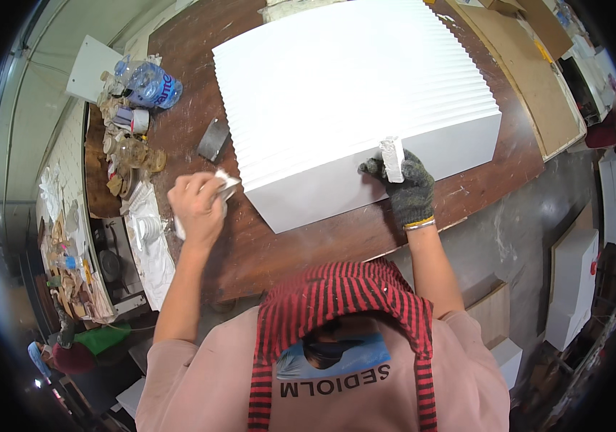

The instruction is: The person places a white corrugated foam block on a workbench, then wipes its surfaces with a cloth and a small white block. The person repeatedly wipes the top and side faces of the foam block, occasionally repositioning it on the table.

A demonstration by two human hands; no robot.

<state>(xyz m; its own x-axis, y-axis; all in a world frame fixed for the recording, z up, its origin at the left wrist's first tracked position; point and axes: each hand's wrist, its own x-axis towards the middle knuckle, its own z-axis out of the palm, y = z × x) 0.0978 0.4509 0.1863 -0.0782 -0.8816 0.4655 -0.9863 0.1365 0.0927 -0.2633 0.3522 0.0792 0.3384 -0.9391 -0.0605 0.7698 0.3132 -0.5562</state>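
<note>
A large white box-shaped piece [351,93] with ribbed side edges lies on the brown tabletop [221,266]. My left hand [198,209], bare, is closed around a crumpled white cloth or paper [227,183], just off the piece's near left corner. In a dark grey knit glove, my right hand [414,193] grips a small white block [392,160] with a rough, crusted surface. That hand is at the near face of the white piece; whether the block touches it I cannot tell. A flat dark grey plate, perhaps a scraper, [213,140] rests beside the ribbed left edge.
Along the table's left side stand a clear plastic bottle [151,85], a jar with brownish contents [135,154] and a white cloth [151,252]. Cardboard [520,72] lies at the far right. White boxes [573,277] stand beyond the right edge. Another person [70,356] is at lower left.
</note>
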